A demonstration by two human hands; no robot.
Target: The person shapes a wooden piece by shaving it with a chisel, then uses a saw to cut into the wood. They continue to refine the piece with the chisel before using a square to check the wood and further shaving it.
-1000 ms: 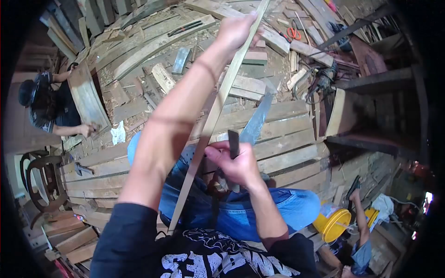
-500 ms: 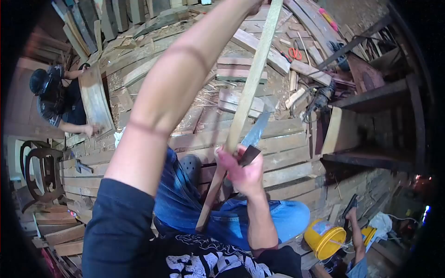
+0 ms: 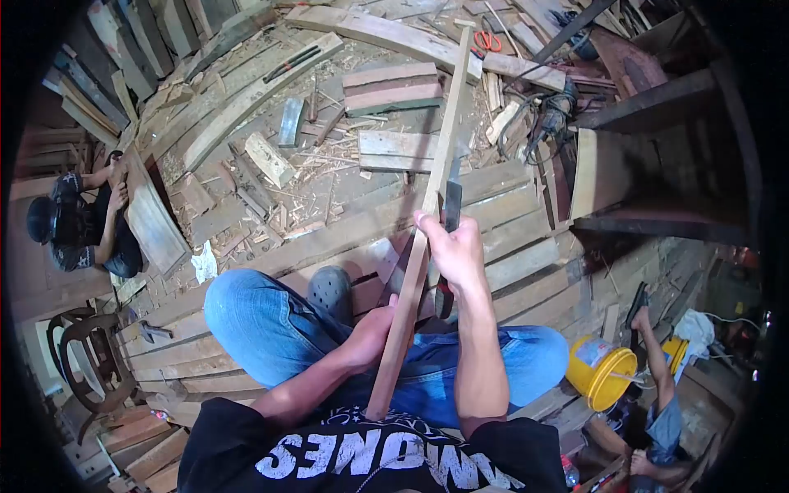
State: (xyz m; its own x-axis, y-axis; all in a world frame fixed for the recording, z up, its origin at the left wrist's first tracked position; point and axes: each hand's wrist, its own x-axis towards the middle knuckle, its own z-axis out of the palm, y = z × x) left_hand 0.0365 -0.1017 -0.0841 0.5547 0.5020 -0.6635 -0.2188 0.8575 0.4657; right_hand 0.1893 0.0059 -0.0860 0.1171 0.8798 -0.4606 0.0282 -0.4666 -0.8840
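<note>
A long, squared wooden strip (image 3: 437, 177) slants away from my chest over my lap, its far end reaching out over the floor. Around its lower part, my left hand (image 3: 371, 335) is closed, the fingers partly hidden behind the wood. My right hand (image 3: 456, 256) is closed farther up, its thumb against the strip. The same hand grips a handsaw (image 3: 453, 205) alongside; the dark section shows above the fist, and a red-and-black end pokes out below. Most of the blade is hidden behind the strip.
Offcuts and shavings litter the plank floor, with orange-handled scissors (image 3: 487, 41) beyond the strip. A wooden cabinet frame (image 3: 657, 226) stands right. Yellow buckets (image 3: 602, 374) and another person's leg (image 3: 649, 333) are lower right. On the left, a person (image 3: 86, 218) holds a board (image 3: 154, 215).
My left arm has drawn back from the strip's far end, and that hand now holds its lower part. The strip stands steeper in view. The person at left has shifted their hands.
</note>
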